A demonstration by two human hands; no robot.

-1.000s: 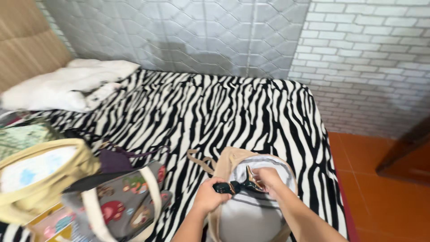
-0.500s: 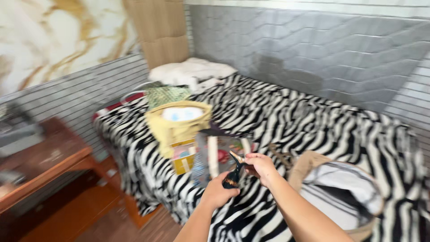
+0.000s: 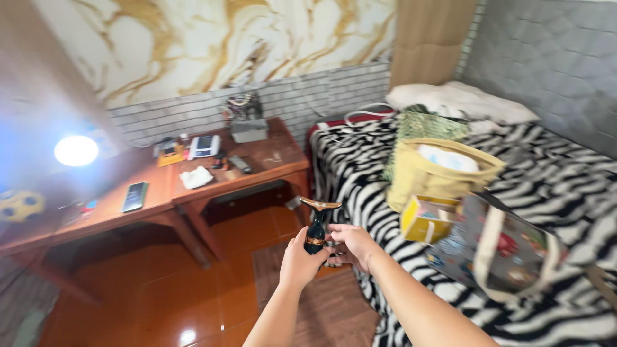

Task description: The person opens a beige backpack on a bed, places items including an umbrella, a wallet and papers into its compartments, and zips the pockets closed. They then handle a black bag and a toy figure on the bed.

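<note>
Grip, left hand [image 3: 302,257]: closed around the lower body of a small dark bottle [image 3: 315,230] with a gold band and a flared gold top. Grip, right hand [image 3: 352,245]: fingers curled loosely, touching the bottle's right side at the base; firm hold or mere contact cannot be told.

Bottle: upright, long axis near vertical, top tilted slightly left; held in the air above the orange floor [image 3: 167,302], just left of the bed edge. Left hand nearer and carrying it; right hand beside it, toward the bed.

Bed [image 3: 578,186], zebra-striped cover: right of the bottle, close by. On it, nearest the bottle, a small yellow box [image 3: 427,218]; behind the box a yellow tote bag [image 3: 437,170] with white contents; right of the box a grey floral bag with cream straps [image 3: 508,254]; beyond these a green patterned bag [image 3: 430,125] and white pillow [image 3: 463,99].

Table [image 3: 160,199], wooden, reddish: left of and beyond the bottle, well apart. Carries a dark phone [image 3: 135,196], white cloth [image 3: 196,178], remote [image 3: 240,164], white device [image 3: 204,146], grey box with clutter [image 3: 247,125].

Lamp glare [image 3: 76,150]: far left of the bottle.

Between bottle and table: open floor, nothing standing. Between bottle and bed: right hand only.
</note>
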